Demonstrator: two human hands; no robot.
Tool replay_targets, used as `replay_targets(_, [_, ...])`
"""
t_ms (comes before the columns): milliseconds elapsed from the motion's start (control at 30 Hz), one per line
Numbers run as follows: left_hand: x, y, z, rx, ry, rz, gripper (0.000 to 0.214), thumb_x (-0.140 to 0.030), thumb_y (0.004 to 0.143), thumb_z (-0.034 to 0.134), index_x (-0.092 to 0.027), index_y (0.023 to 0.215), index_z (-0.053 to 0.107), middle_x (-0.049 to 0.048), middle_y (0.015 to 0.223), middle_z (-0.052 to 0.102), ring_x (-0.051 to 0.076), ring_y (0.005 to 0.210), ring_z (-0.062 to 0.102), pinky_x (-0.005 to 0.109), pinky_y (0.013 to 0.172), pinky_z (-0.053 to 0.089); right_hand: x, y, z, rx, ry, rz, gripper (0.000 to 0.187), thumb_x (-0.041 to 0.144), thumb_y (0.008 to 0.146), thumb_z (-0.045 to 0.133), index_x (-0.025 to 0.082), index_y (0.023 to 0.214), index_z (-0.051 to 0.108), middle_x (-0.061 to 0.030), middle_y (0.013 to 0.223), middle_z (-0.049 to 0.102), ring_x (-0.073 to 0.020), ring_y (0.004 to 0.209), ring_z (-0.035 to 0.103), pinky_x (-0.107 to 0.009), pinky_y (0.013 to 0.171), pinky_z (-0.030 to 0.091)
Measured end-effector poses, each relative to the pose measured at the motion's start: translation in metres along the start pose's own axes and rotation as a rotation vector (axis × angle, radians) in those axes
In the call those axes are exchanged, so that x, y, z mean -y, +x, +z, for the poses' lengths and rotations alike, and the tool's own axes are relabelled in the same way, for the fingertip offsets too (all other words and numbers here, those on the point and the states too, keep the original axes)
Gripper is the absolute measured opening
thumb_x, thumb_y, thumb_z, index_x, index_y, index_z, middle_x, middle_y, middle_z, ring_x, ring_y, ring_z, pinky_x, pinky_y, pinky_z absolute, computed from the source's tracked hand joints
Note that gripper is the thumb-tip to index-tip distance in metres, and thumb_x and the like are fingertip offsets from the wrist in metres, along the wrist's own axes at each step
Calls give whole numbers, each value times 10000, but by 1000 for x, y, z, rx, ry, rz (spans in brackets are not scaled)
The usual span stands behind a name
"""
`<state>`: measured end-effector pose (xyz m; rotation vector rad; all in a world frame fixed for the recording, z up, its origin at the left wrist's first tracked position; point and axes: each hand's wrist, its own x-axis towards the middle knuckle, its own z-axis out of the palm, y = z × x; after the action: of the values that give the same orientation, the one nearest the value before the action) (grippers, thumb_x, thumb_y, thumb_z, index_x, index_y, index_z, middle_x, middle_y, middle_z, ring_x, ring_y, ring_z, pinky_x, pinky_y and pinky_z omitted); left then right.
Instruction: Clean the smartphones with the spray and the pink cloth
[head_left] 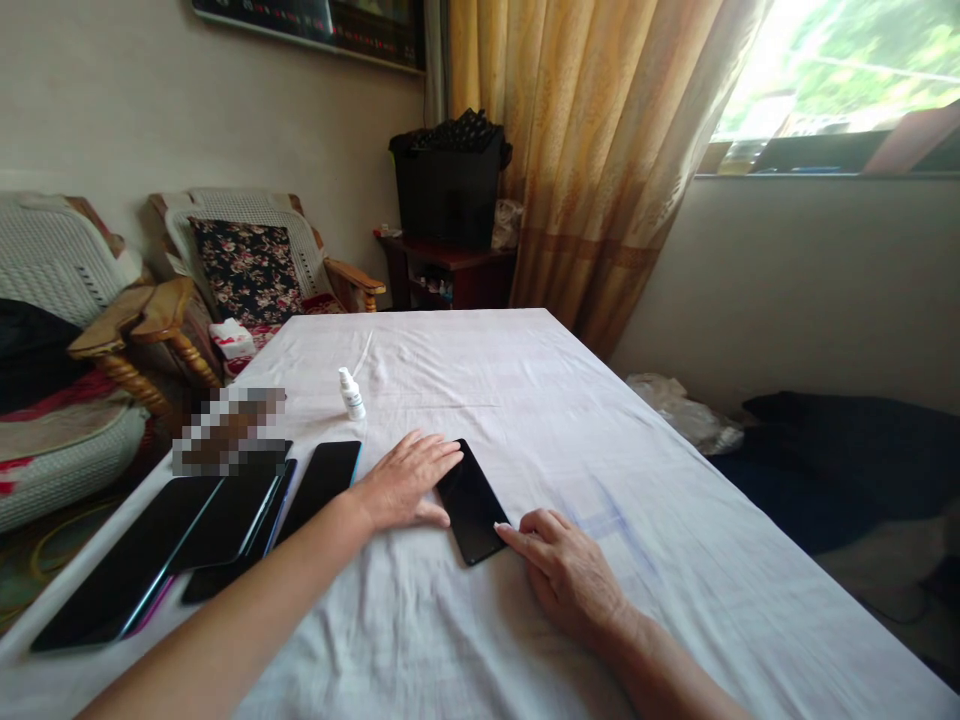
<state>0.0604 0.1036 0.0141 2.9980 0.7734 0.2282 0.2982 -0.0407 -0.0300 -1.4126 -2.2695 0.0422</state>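
Note:
A black smartphone lies face up on the white tablecloth, its screen dark. My left hand rests at its left side, fingers stretched out and their tips at the phone's upper left edge, thumb lower down. At the lower right edge of the phone, my right hand touches it with an extended index finger. The other fingers of that hand are loosely bent, and its thumb is mostly hidden. Left of my left hand lies another dark phone with a blue edge. A small white bottle stands upright farther back.
Dark tablets or phones overlap on the table's left side, beside a blurred-out patch. Wicker armchairs stand beyond the left edge. A black box-like object sits on a cabinet behind the table, near a golden curtain.

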Motion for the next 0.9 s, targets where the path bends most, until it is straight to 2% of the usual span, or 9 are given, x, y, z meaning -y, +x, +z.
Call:
replay_targets(100, [20,20,-1,130,-41,30,898,-522,632,824,-254,1396,435,119,1460,482,330,1401,340,531,1145,179,-1,0,1,-10,17,8,482,49,831,429,214,1234,637,-90,952,625,-195,818,587,-309,707,484])
replay_targets(233, [25,39,-4,240,-73,99,975,-585,556,828,-244,1389,453,139,1444,497,365,1395,339,575,1133,153,-1,0,2,-7,-2,11,501,43,811,438,218,1238,632,-86,955,623,-193,819,587,-303,704,484])
replay_targets(333, [19,43,-8,258,-24,111,964,-582,541,835,-209,1357,481,157,1411,522,363,1354,396,587,1134,124,-2,-1,3,-15,-18,18,496,45,814,435,216,1236,633,-87,955,624,-197,826,591,-308,709,491])
replay_targets(400, [14,40,-10,227,18,95,926,-587,548,828,-188,1319,508,161,1368,548,351,1316,435,571,1138,128,-2,-1,4,-31,-33,41,489,44,823,427,211,1231,637,-89,954,625,-198,831,594,-310,715,498])
replay_targets(533, [4,23,-9,127,63,-1,810,-634,588,772,-207,1238,545,117,1271,586,330,1264,469,526,1144,161,-3,1,4,-63,-60,115,456,62,861,412,207,1225,644,-93,951,630,-198,834,602,-302,711,510])
replay_targets(633, [0,1,-7,79,31,-66,679,-589,669,732,-229,1213,545,85,1222,591,301,1232,492,507,1152,175,-5,2,4,-68,-63,135,447,68,870,409,210,1218,652,-94,954,634,-197,836,609,-300,710,516])
replay_targets(700, [-1,-16,-5,36,-1,-98,609,-529,714,719,-246,1221,538,66,1201,590,286,1200,515,505,1151,195,-6,3,4,-73,-55,125,452,65,868,410,215,1219,653,-93,955,634,-196,836,610,-302,713,516])
replay_targets(800, [0,-39,3,-32,-77,-136,629,-492,737,717,-248,1275,500,70,1223,569,284,1198,519,482,1124,283,-7,2,5,-79,-17,81,452,62,863,422,212,1222,651,-94,953,624,-193,834,604,-300,712,503])
replay_targets(900, [-2,-52,12,-91,-146,-196,653,-461,741,721,-245,1307,477,81,1259,546,284,1201,514,441,1052,394,-7,-2,4,-78,39,15,451,67,861,439,230,1229,644,-81,938,614,-178,803,591,-288,694,484])
